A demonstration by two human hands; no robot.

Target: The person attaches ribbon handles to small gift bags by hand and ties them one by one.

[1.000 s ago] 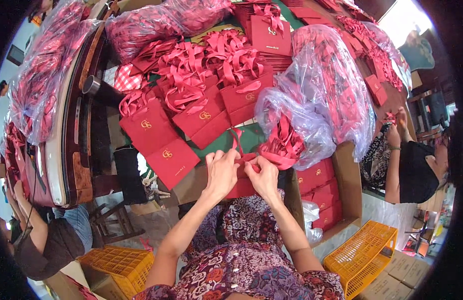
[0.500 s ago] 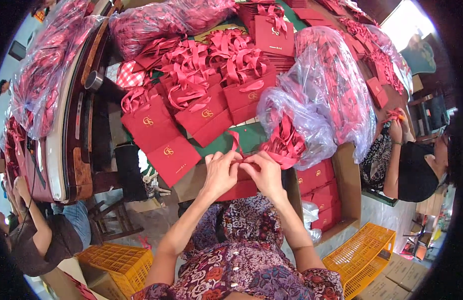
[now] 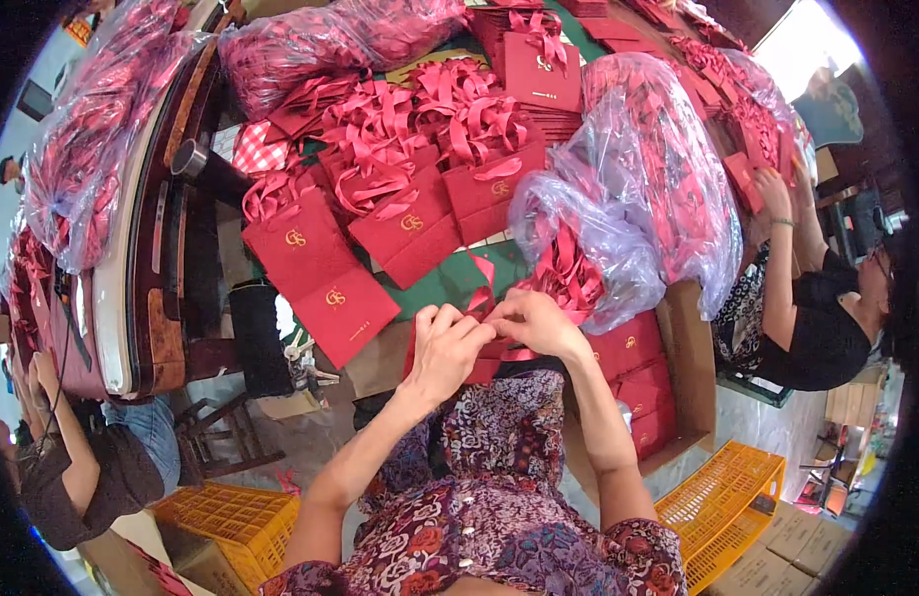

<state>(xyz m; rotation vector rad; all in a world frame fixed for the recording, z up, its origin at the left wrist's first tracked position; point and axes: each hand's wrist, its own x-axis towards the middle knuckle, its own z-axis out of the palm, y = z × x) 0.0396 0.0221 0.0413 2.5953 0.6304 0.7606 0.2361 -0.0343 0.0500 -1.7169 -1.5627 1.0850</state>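
Close in front of my body, a red paper bag point(image 3: 485, 372) sits mostly hidden beneath my two hands. My left hand point(image 3: 445, 348) is closed on the bag's upper edge. Beside it, the fingers of my right hand point(image 3: 537, 323) pinch a strip of red ribbon point(image 3: 520, 355), and the fingertips of both hands meet. Another loop of ribbon point(image 3: 482, 268) rises above the fingers. Just beyond my right hand lies a bunch of red ribbons point(image 3: 570, 278) in an opened clear plastic bag point(image 3: 623, 298).
Finished-looking red bags point(image 3: 320, 268) with ribbon handles crowd the green table top point(image 3: 434, 288). A dark tumbler point(image 3: 196, 164) lies at the left. A cardboard box point(image 3: 693, 377) of red bags stands right, above a yellow crate point(image 3: 722, 517). Co-workers sit on both sides.
My right hand has turned and shifted slightly right, and a ribbon strip now shows beneath it. My left hand has rolled over the bag. The co-worker at right has reached out to the table.
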